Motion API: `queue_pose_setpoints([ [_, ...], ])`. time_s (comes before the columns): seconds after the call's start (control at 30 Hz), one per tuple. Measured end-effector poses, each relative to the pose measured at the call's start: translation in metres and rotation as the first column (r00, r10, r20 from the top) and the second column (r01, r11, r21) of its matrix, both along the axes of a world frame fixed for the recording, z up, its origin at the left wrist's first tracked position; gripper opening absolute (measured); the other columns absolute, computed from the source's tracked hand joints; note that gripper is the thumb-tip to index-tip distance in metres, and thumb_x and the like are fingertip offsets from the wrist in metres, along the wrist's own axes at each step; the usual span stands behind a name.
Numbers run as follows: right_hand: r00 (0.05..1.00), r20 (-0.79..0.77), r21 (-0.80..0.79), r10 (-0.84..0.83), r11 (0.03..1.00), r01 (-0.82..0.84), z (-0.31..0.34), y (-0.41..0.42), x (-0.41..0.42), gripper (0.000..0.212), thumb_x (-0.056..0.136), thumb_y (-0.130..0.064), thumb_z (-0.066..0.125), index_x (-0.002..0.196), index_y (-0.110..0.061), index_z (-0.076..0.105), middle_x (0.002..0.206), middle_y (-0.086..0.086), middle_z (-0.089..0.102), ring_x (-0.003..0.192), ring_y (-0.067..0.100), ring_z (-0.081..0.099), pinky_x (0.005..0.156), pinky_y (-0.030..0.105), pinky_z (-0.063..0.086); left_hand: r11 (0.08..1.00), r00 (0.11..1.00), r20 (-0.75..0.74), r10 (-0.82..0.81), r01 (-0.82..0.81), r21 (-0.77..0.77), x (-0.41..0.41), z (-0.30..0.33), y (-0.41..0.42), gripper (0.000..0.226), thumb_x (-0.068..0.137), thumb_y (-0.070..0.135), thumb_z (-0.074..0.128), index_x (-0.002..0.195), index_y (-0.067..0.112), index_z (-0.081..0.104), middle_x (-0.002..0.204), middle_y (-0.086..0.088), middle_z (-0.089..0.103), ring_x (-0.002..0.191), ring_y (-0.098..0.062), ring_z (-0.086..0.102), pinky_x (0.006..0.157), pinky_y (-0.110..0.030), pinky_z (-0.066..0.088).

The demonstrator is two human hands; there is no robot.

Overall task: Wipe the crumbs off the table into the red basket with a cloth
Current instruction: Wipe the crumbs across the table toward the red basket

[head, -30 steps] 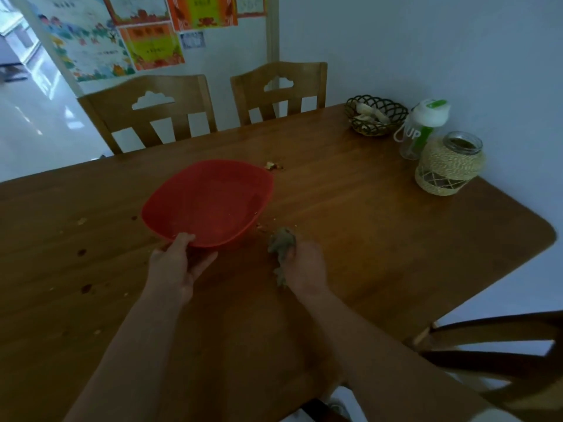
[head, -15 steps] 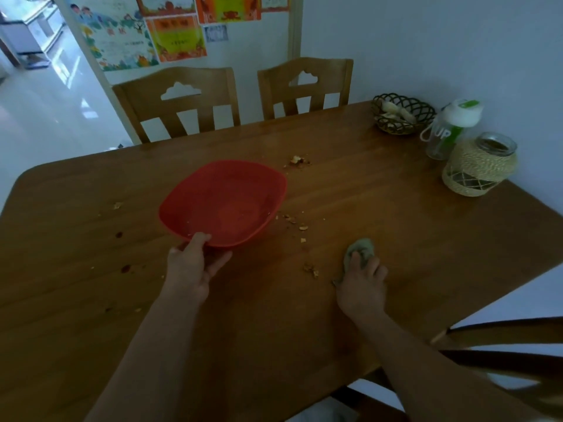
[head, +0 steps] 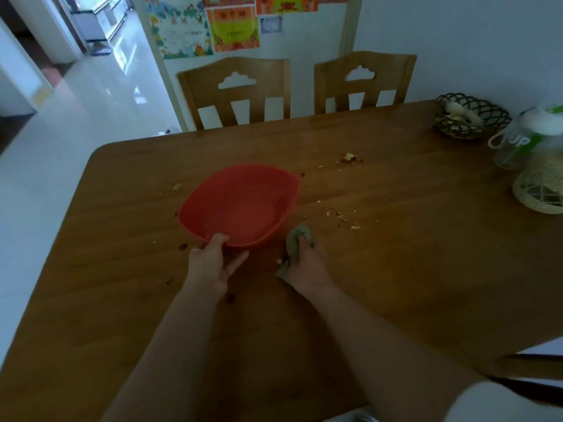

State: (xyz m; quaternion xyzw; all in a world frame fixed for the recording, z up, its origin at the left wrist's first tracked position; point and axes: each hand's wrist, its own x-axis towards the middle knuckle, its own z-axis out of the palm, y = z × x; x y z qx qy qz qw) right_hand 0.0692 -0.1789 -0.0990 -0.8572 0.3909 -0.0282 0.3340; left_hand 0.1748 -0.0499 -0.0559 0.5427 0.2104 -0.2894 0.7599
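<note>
The red basket (head: pixel 240 204) rests tilted on the wooden table (head: pixel 396 269), its near rim pinched by my left hand (head: pixel 213 263). My right hand (head: pixel 307 263) presses a small grey-green cloth (head: pixel 297 240) onto the table just right of the basket's near edge. A few crumbs (head: pixel 278 261) lie against the cloth's left side. More crumbs (head: pixel 342 216) are scattered to the right of the basket, and a small pile of crumbs (head: pixel 350 158) lies farther back. Single bits (head: pixel 177 186) and dark spots lie left of the basket.
A dark wire basket (head: pixel 470 118) with pale items, a clear bottle (head: pixel 524 138) with a white-green lid and a twine-wrapped jar (head: pixel 540 187) stand at the table's far right. Two wooden chairs (head: pixel 237 92) are behind the table; another chair (head: pixel 530 367) is at the near right.
My right hand has dragged the cloth leftward, back to the basket's near right edge. My head has turned left. The left hand still holds the basket rim.
</note>
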Motion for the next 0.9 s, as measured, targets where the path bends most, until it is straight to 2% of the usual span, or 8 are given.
queue_pose_setpoints([
  [0.13, 0.956, 0.283, 0.114, -0.071, 0.993, 0.040, 0.013, -0.005, -0.002, 0.050, 0.093, -0.004, 0.039, 0.142, -0.015, 0.039, 0.130, 0.008, 0.037, 0.124, 0.020, 0.036, 0.099, 0.018, 0.024, 1.000, 0.999, 0.030, 0.019, -0.020, 0.002, 0.005, 0.007, 0.010, 0.045, 0.092, 0.005, 0.065, 0.134, 0.004, 0.049, 0.134, -0.015, 0.054, 0.110, -0.028, 0.061, 0.066, -0.038, 0.065],
  [0.33, 0.877, 0.396, 0.144, -0.272, 0.962, 0.233, 0.023, -0.043, -0.060, 0.044, 0.097, -0.012, 0.038, 0.141, -0.021, 0.039, 0.136, 0.007, 0.032, 0.119, 0.021, 0.043, 0.101, 0.033, 0.040, 0.999, 0.999, 0.033, 0.026, -0.025, -0.035, -0.001, 0.014, 0.006, 0.046, 0.092, 0.003, 0.064, 0.135, 0.002, 0.048, 0.134, -0.015, 0.052, 0.110, -0.027, 0.060, 0.069, -0.041, 0.065],
  [0.37, 0.895, 0.338, 0.054, -0.292, 0.955, 0.291, 0.021, -0.049, -0.071, 0.045, 0.097, -0.015, 0.039, 0.141, -0.021, 0.037, 0.138, 0.008, 0.031, 0.121, 0.023, 0.042, 0.101, 0.037, 0.041, 0.999, 0.999, 0.033, 0.022, -0.021, -0.035, -0.003, 0.014, 0.002, 0.046, 0.092, 0.004, 0.065, 0.135, 0.002, 0.048, 0.135, -0.015, 0.052, 0.110, -0.028, 0.060, 0.068, -0.041, 0.065],
  [0.43, 0.956, 0.015, -0.222, -0.291, 0.932, 0.287, 0.013, -0.061, -0.097, 0.047, 0.096, -0.023, 0.039, 0.142, -0.019, 0.034, 0.148, 0.011, 0.024, 0.132, 0.031, 0.033, 0.105, 0.045, 0.035, 0.999, 1.000, 0.015, 0.017, -0.016, -0.030, -0.010, 0.015, -0.013, 0.048, 0.092, 0.004, 0.065, 0.136, 0.002, 0.047, 0.137, -0.015, 0.050, 0.110, -0.029, 0.059, 0.067, -0.041, 0.065],
  [0.53, 0.928, -0.358, -0.309, -0.101, 0.951, -0.015, -0.017, -0.063, -0.124, 0.063, 0.098, -0.033, 0.029, 0.152, -0.014, 0.004, 0.160, 0.012, -0.011, 0.148, 0.033, -0.007, 0.119, 0.051, 0.010, 0.999, 1.000, 0.007, -0.006, 0.006, -0.039, -0.018, 0.012, -0.032, 0.049, 0.092, 0.003, 0.065, 0.137, 0.000, 0.046, 0.138, -0.016, 0.050, 0.104, -0.026, 0.060, 0.066, -0.040, 0.065],
  [0.63, 0.919, -0.381, -0.318, -0.102, 0.948, -0.027, -0.034, -0.080, -0.132, 0.067, 0.101, -0.036, 0.023, 0.150, -0.009, -0.013, 0.158, 0.013, -0.023, 0.146, 0.031, -0.019, 0.119, 0.053, 0.003, 0.999, 1.000, -0.013, -0.026, 0.026, -0.044, -0.022, 0.007, -0.048, 0.048, 0.092, 0.003, 0.065, 0.137, 0.000, 0.047, 0.135, -0.016, 0.051, 0.103, -0.026, 0.060, 0.067, -0.041, 0.065],
  [0.77, 0.892, -0.366, -0.335, -0.265, 0.932, 0.139, -0.030, -0.129, -0.132, 0.064, 0.099, -0.033, 0.027, 0.152, -0.013, -0.001, 0.160, 0.014, -0.010, 0.148, 0.032, -0.006, 0.119, 0.051, 0.008, 0.999, 1.000, 0.004, -0.025, 0.025, -0.042, -0.015, 0.003, -0.057, 0.043, 0.093, 0.003, 0.064, 0.133, -0.001, 0.049, 0.133, -0.015, 0.053, 0.103, -0.026, 0.060, 0.074, -0.041, 0.062],
  [0.9, 0.872, -0.318, -0.264, -0.371, 0.918, 0.295, -0.024, -0.163, -0.110, 0.061, 0.098, -0.027, 0.029, 0.152, -0.014, 0.005, 0.160, 0.014, -0.003, 0.148, 0.032, -0.003, 0.119, 0.050, 0.007, 0.999, 0.999, 0.043, -0.008, 0.010, -0.038, -0.005, -0.001, -0.056, 0.046, 0.093, 0.004, 0.064, 0.136, 0.004, 0.047, 0.133, -0.012, 0.054, 0.107, -0.025, 0.061, 0.066, -0.038, 0.065],
])
